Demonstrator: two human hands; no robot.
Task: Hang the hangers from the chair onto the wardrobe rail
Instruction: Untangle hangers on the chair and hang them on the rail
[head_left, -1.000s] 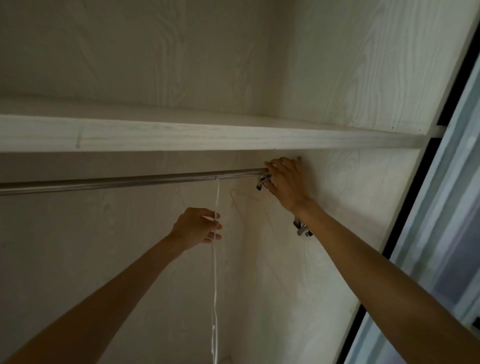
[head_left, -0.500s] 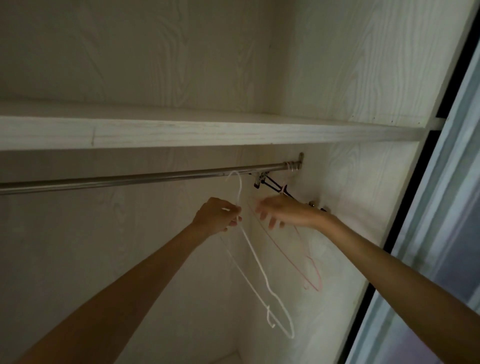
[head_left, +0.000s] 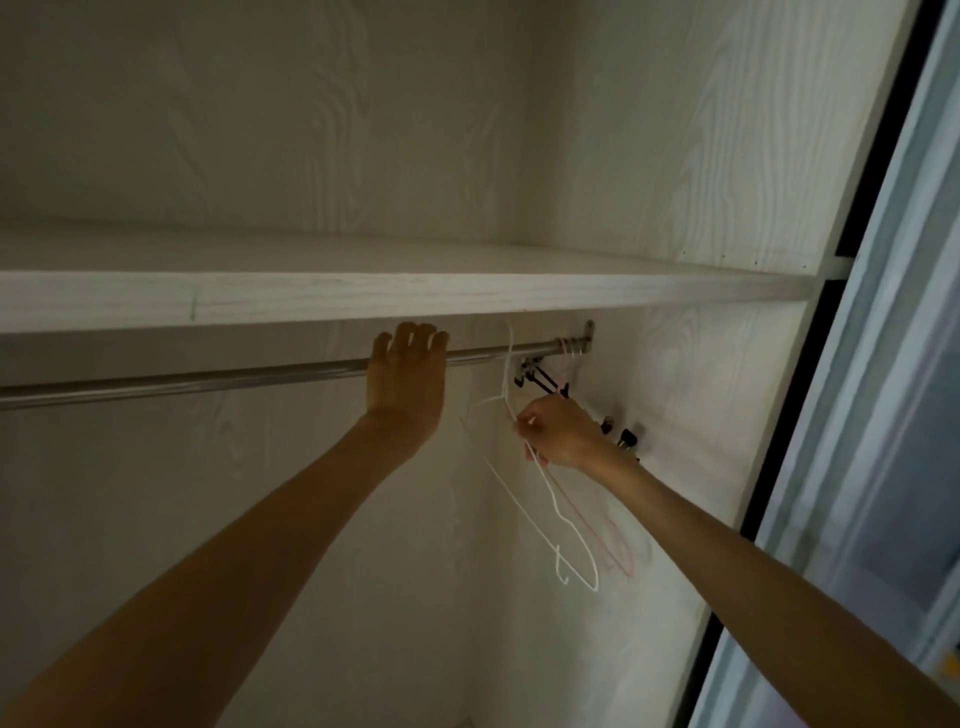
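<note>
My left hand (head_left: 407, 374) lies flat, fingers draped over the wardrobe rail (head_left: 208, 381). At its three o'clock, my right hand (head_left: 558, 434) pinches the white wire hanger (head_left: 550, 499) below its neck; the hook sits over the rail. I judge this hanger is being settled, and next I should let go and slide it right. A pink hanger (head_left: 618, 540) and black clip hangers (head_left: 540, 379) crowd that end, under the shelf (head_left: 363, 296).
</note>
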